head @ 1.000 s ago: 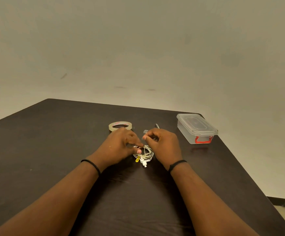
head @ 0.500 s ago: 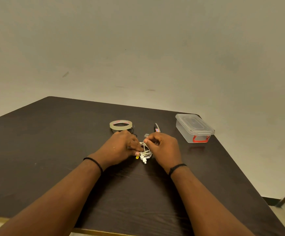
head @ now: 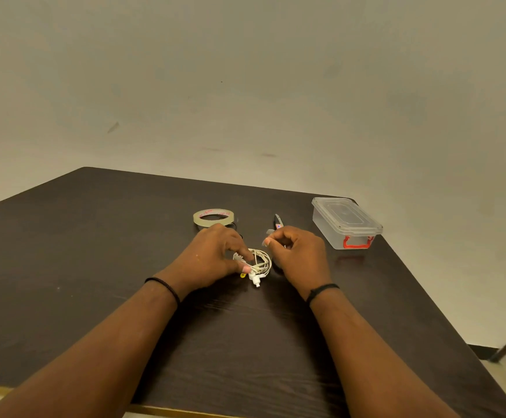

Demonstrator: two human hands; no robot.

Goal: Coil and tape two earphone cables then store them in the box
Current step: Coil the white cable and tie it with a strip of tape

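Red print runs round the inner core of the tape roll (head: 213,218), too small and blurred to read.

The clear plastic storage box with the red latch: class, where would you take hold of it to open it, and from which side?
Probably grip the red latch on the clear plastic storage box from its near end. The latch faces the person, the lid is shut, and the right hand is closest.
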